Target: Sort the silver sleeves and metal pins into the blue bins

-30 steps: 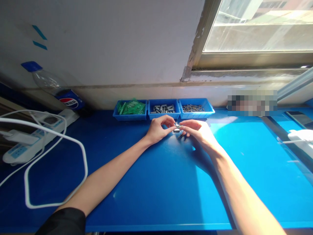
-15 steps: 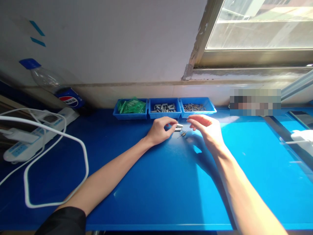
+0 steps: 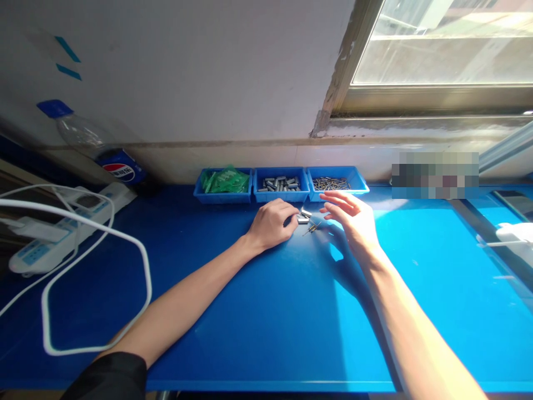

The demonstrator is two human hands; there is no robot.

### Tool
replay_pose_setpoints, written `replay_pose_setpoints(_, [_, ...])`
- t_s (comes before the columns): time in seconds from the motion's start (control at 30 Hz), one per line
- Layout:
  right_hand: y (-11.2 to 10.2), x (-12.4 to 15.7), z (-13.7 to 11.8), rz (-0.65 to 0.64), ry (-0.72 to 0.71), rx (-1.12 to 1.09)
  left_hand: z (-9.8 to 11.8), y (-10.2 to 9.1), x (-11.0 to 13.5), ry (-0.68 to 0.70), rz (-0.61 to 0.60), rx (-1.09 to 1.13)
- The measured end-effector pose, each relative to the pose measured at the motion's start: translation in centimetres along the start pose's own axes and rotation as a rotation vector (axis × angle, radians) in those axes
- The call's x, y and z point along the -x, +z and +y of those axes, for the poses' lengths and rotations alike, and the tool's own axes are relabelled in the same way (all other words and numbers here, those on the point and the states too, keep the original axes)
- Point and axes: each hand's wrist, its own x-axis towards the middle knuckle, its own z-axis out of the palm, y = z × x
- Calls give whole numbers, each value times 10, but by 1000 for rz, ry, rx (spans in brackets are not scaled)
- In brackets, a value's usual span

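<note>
Blue trays (image 3: 280,197): green packets (image 3: 225,180), grey blocks (image 3: 280,183), pins (image 3: 331,183). Right hand (image 3: 353,219) released; left hand (image 3: 270,225) unclear.

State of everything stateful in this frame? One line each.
left hand: curled on the table, fingertips at the metal pieces; grip unclear
right hand: open, empty, above the table
metal pieces: loose on the table
left tray: holds green parts
middle tray: holds grey blocks
right tray: holds thin pins
bottle: capped, lying tilted
power strip: plug inserted
</note>
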Motion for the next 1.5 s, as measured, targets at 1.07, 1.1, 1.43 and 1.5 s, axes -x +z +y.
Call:
replay_pose_setpoints(1.07, [4, 1, -2, -194, 107, -21, 17, -22, -23, -465, 31, 821])
replay_pose_setpoints(1.1, [5, 2, -2, -203, 129, -57, 17, -22, -23, -495, 40, 892])
replay_pose_setpoints(1.43, [8, 3, -1, -188, 216, -187, 15, -14, -19, -496, -24, 767])
replay_pose_setpoints(1.5, [7, 2, 3, -191, 207, -160, 14, -12, -17, -444, -31, 695])
